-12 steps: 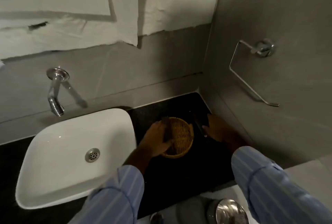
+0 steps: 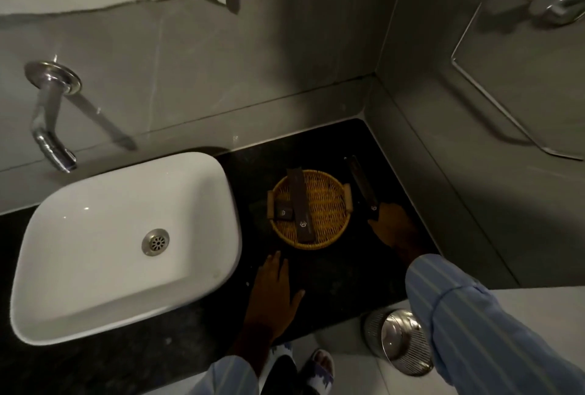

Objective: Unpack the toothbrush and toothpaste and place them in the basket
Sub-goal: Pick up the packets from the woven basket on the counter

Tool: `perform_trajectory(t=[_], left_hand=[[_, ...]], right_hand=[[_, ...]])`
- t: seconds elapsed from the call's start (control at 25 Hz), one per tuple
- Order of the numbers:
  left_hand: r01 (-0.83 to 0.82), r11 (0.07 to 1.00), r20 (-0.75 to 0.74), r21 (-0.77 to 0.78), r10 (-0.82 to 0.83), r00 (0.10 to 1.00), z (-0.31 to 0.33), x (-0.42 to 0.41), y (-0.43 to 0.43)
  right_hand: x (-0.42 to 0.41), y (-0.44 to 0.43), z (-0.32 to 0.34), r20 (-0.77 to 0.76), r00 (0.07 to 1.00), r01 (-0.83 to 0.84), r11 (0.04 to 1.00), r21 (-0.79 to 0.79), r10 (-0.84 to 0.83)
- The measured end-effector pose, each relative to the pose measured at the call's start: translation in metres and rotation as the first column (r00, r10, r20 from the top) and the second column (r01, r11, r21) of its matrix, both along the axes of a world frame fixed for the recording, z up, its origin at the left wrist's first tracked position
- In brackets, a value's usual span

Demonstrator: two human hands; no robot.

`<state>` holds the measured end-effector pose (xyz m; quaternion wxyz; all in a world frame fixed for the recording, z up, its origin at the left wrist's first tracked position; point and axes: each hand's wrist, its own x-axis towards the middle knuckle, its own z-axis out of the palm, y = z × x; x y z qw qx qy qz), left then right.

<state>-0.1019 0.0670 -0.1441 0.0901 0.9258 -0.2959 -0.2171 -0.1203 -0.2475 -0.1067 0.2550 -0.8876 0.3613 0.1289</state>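
A round woven basket (image 2: 329, 204) stands on the black counter (image 2: 342, 274) right of the sink. Inside it lie a long dark box (image 2: 300, 204) running front to back and a small dark box (image 2: 282, 211) at its left side. A second long dark box (image 2: 361, 184) lies on the counter just right of the basket. My right hand (image 2: 391, 225) grips that box's near end. My left hand (image 2: 275, 287) rests flat on the counter in front of the basket, fingers apart, holding nothing.
A white rectangular sink (image 2: 126, 242) fills the left, with a chrome wall tap (image 2: 50, 128) above it. Grey walls close the corner behind and to the right, where a chrome towel ring (image 2: 506, 71) hangs. A steel bin (image 2: 399, 340) stands on the floor below the counter edge.
My left hand has left the basket's left rim and pulled back toward me onto the counter. The boxes in the basket are now uncovered. My right hand stays at the box right of the basket.
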Motion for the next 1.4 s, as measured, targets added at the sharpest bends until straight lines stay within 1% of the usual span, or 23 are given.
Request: perform_trajectory(t=[0.12, 0.24, 0.32, 0.48, 0.56, 0.64, 0.76, 0.8, 0.88, 0.96, 1.04, 1.08, 1.16, 1.2, 1.24, 1.28, 1.36, 1.4], left_hand=[[0.061, 0.994, 0.012, 0.086, -0.063, 0.998, -0.010, 0.000, 0.005], [0.072, 0.989, 0.037, 0.127, -0.077, 0.996, -0.015, -0.003, 0.006], [0.078, 0.988, 0.044, 0.131, -0.084, 0.995, -0.014, -0.002, 0.005], [0.140, 0.985, 0.097, 0.106, -0.150, 0.984, -0.004, 0.004, 0.003], [0.174, 0.984, 0.124, 0.043, -0.178, 0.976, 0.007, 0.012, 0.001], [0.210, 0.975, 0.171, -0.072, -0.195, 0.966, 0.032, 0.026, -0.008], [0.298, 0.917, 0.299, -0.266, -0.216, 0.930, 0.083, 0.061, -0.032], [0.285, 0.907, 0.290, -0.310, -0.195, 0.937, 0.104, 0.072, -0.042], [0.172, 0.919, 0.174, -0.355, -0.116, 0.978, 0.144, 0.092, -0.060], [0.090, 0.906, 0.120, -0.414, -0.043, 0.992, 0.181, 0.108, -0.077], [0.031, 0.852, 0.101, -0.522, 0.026, 0.995, 0.222, 0.120, -0.093], [-0.023, 0.820, 0.063, -0.572, 0.072, 0.995, 0.243, 0.126, -0.101], [-0.163, 0.748, -0.088, -0.644, 0.140, 0.986, 0.285, 0.140, -0.116], [-0.201, 0.722, -0.140, -0.662, 0.145, 0.980, 0.306, 0.146, -0.122], [-0.211, 0.700, -0.173, -0.683, 0.125, 0.977, 0.325, 0.153, -0.126], [-0.226, 0.659, -0.225, -0.717, 0.089, 0.970, 0.342, 0.158, -0.130], [-0.316, 0.539, -0.394, -0.781, -0.034, 0.918, 0.371, 0.162, -0.132], [-0.341, 0.499, -0.441, -0.797, -0.094, 0.893, 0.383, 0.162, -0.132]], right_hand=[[0.003, 0.001, -0.015, 0.016, 0.999, 0.041, 0.999, -0.036, -0.041], [0.008, 0.000, -0.016, 0.017, 0.991, 0.135, 0.991, -0.003, -0.135], [0.009, -0.002, -0.012, 0.004, 0.980, 0.199, 0.980, 0.021, -0.199], [0.003, -0.009, 0.006, -0.010, 0.975, 0.223, 0.975, 0.011, -0.223], [0.003, -0.018, 0.025, -0.019, 0.984, 0.179, 0.984, 0.007, -0.179], [0.003, -0.025, 0.051, -0.010, 0.989, 0.145, 0.989, 0.014, -0.145], [0.002, -0.031, 0.090, 0.067, 0.987, 0.145, 0.989, 0.017, -0.146], [0.000, -0.030, 0.105, 0.088, 0.987, 0.134, 0.991, 0.005, -0.133], [-0.002, -0.027, 0.132, 0.131, 0.985, 0.118, 0.992, -0.033, -0.113], [-0.005, -0.025, 0.159, 0.221, 0.970, 0.120, 0.990, -0.074, -0.101], [-0.006, -0.024, 0.186, 0.312, 0.948, 0.103, 0.991, -0.091, -0.070], [-0.005, -0.023, 0.198, 0.343, 0.937, 0.092, 0.993, -0.076, -0.061], [-0.006, -0.022, 0.221, 0.382, 0.923, 0.063, 0.997, -0.034, -0.045], [-0.006, -0.022, 0.233, 0.396, 0.918, 0.045, 0.998, -0.040, -0.025], [-0.007, -0.020, 0.242, 0.410, 0.912, 0.029, 0.998, -0.061, -0.002], [-0.008, -0.018, 0.251, 0.438, 0.899, 0.023, 0.997, -0.080, 0.015], [-0.011, -0.015, 0.266, 0.513, 0.858, 0.027, 0.994, -0.102, 0.029], [-0.012, -0.014, 0.273, 0.539, 0.842, 0.032, 0.993, -0.111, 0.033]])
